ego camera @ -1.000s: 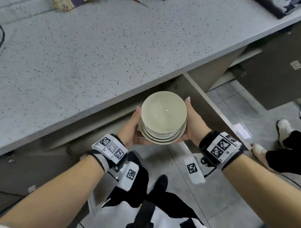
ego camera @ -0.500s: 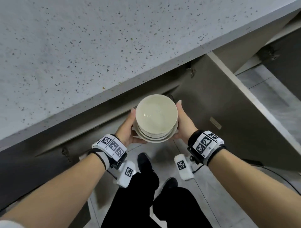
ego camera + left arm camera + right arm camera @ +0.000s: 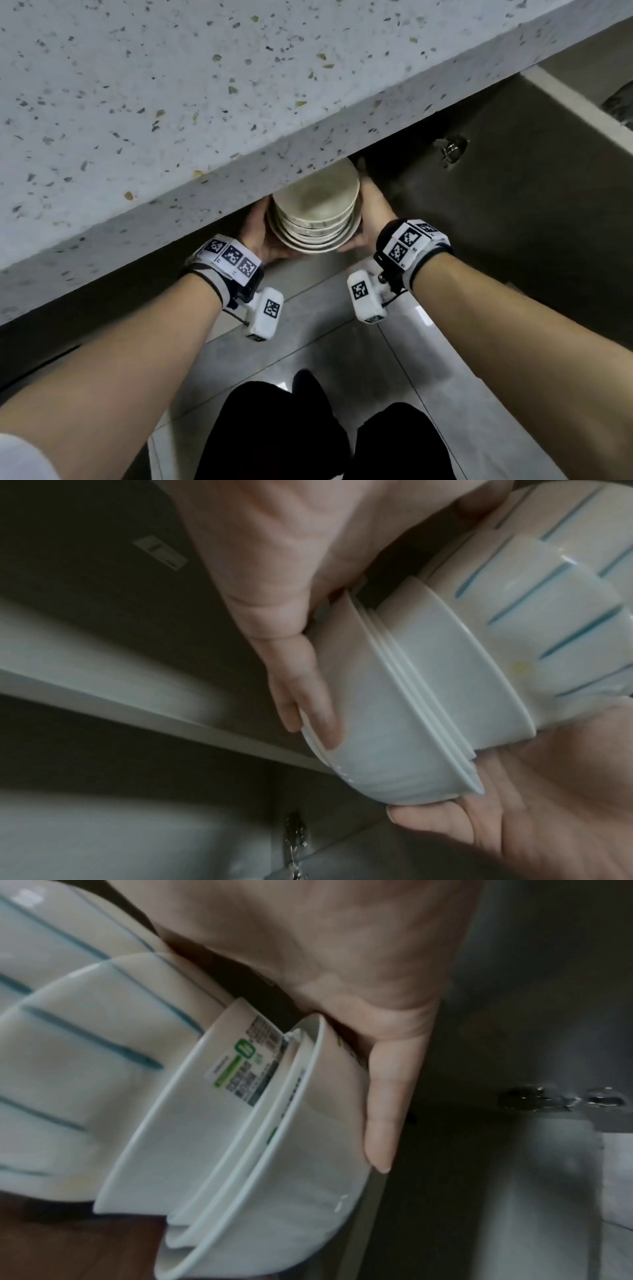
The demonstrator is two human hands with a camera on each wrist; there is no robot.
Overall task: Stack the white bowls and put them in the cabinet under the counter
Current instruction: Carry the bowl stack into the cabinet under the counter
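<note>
A stack of several white bowls [image 3: 317, 209] sits between my two hands at the mouth of the cabinet, its far rim tucked under the counter edge [image 3: 219, 192]. My left hand [image 3: 257, 233] cups the stack's left side and my right hand [image 3: 371, 209] cups its right side. In the left wrist view my left hand [image 3: 294, 653] has its fingers curled over the top bowl's rim [image 3: 394, 723], with the other hand's palm under the stack. The right wrist view has my right hand [image 3: 380, 1069] lying along the stack [image 3: 219, 1150]. The lower bowls carry blue stripes [image 3: 95, 1039], and one bowl has a printed label [image 3: 246, 1066].
The speckled grey counter [image 3: 171, 96] overhangs the cabinet. The cabinet door [image 3: 520, 219] stands open to the right, with a metal hinge [image 3: 450, 150] near its top. Inside, a pale shelf edge [image 3: 120, 696] shows. Grey floor tiles [image 3: 308, 342] and my dark-trousered legs lie below.
Both hands carried the stack forward and down from in front of the counter to under its edge. The view dropped and came closer to the cabinet opening.
</note>
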